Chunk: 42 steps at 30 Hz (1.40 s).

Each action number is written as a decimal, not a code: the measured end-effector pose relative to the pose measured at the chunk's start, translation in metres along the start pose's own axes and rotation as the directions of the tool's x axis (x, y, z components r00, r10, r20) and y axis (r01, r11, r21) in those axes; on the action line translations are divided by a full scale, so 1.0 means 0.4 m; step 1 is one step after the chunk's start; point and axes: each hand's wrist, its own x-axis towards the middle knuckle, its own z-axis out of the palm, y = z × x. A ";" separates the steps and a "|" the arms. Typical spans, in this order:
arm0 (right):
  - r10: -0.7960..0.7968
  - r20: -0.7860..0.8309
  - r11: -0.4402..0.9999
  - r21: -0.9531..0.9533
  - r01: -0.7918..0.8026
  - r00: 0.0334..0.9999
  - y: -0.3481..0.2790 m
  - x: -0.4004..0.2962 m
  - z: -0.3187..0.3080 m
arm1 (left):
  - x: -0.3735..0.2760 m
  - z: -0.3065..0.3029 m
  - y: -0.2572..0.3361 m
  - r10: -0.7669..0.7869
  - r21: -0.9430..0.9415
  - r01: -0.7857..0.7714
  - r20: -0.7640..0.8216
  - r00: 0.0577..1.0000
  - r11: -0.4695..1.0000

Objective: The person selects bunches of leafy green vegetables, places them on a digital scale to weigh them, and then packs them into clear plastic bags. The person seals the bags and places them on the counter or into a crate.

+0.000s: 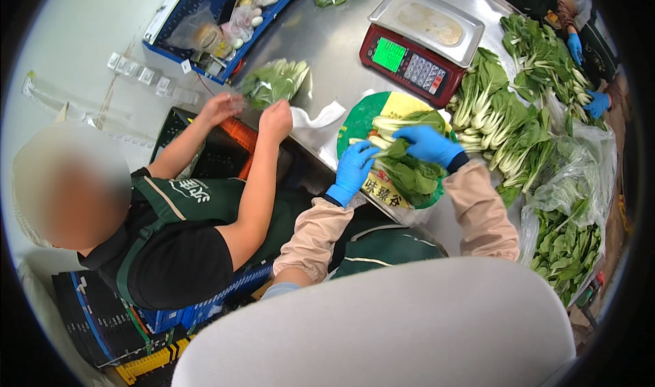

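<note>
Leafy bok choy (414, 174) with pale stems lies over a round green and yellow printed sheet (350, 126) on the steel table. My left hand (353, 169), in a blue glove, grips the stem ends from the left side. From the right, my blue-gloved right hand (430, 144) curls over the stems and leaves, slightly blurred; its fingertips are partly hidden among them. Just beyond the sheet stands a red digital scale (404, 67) with a bare steel pan (427, 23) and a lit green display. Loose bok choy (491, 110) is heaped right of my right hand.
On my left, a co-worker's hands (276, 121) are at a clear bag of greens (274, 82). A blue crate (271, 16) holds bagged produce. Another person's gloved hand (596, 104) touches greens at far right. A plastic bag (563, 154) of leaves lies nearer me.
</note>
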 end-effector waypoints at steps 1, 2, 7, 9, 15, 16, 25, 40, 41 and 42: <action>-0.063 -0.103 0.998 -0.021 0.061 0.993 0.045 -0.006 -0.014 | 0.005 -0.029 0.020 -0.006 0.103 0.004 0.017 1.000 0.995; 0.015 -0.196 0.999 0.044 -0.006 0.981 0.027 -0.005 -0.055 | -0.020 -0.053 0.059 -0.108 0.210 0.114 -0.042 0.993 0.971; 0.213 -0.387 0.941 -0.165 -0.295 0.897 0.193 0.015 -0.093 | -0.148 -0.006 0.057 -0.479 0.367 0.473 -0.082 0.874 0.801; 0.337 -0.325 0.909 -0.133 -0.396 0.884 0.219 0.024 -0.076 | -0.154 -0.017 0.095 -0.612 0.192 0.602 -0.009 0.790 0.775; 0.489 -0.120 0.872 0.027 -0.490 0.864 0.061 -0.005 -0.099 | -0.153 0.048 0.051 -0.587 -0.685 0.728 0.597 0.547 -0.018; 0.524 0.041 0.850 0.030 -0.525 0.851 0.037 -0.010 -0.094 | -0.141 0.048 0.058 -0.582 -0.678 0.735 0.604 0.545 -0.016; 0.309 -0.209 0.890 -0.280 -0.360 0.928 -0.203 -0.148 0.128 | -0.059 0.065 0.104 -0.598 -0.752 0.651 0.568 0.565 -0.099; 0.376 -0.444 0.856 -0.169 -0.488 0.813 -0.114 -0.707 -0.012 | 0.104 0.251 0.124 0.516 0.047 -0.616 0.498 0.697 0.787; 0.392 -0.418 0.845 -0.188 -0.501 0.819 -0.103 -0.731 0.018 | 0.100 0.262 0.125 0.522 0.075 -0.633 0.497 0.693 0.770; 0.404 -0.420 0.827 -0.213 -0.521 0.813 -0.098 -0.748 0.039 | 0.093 0.266 0.126 0.520 0.110 -0.643 0.494 0.697 0.758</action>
